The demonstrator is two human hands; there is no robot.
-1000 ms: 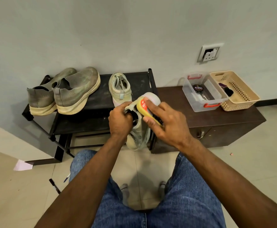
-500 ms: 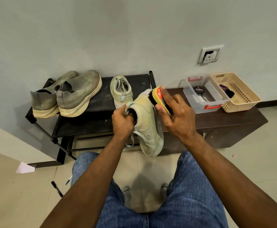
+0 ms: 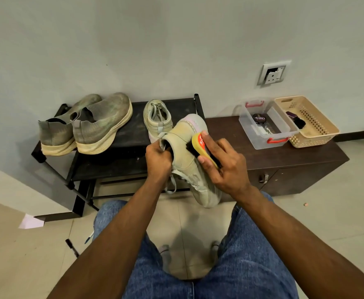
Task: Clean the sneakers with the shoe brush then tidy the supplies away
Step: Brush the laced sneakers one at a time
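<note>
Denim-covered knees (image 3: 237, 266) fill the near edge, socked feet on the tiled floor (image 3: 338, 212) between them. Above the knees, the left hand (image 3: 158, 160) grips the heel opening of a beige sneaker (image 3: 187, 160), fingers curled inside, the toe pointing down. The right hand (image 3: 224, 167) holds a yellow shoe brush (image 3: 204, 147), fingers and thumb curled round its back, bristles against the sneaker's side. Behind, a black shoe rack (image 3: 124, 134) carries the matching sneaker (image 3: 157, 117) and two grey slip-on shoes (image 3: 103, 126). Farther right, a dark counter (image 3: 230, 130) bears a clear box (image 3: 265, 124) with a polish tin (image 3: 259, 119), just beside a beige basket (image 3: 308, 121).
</note>
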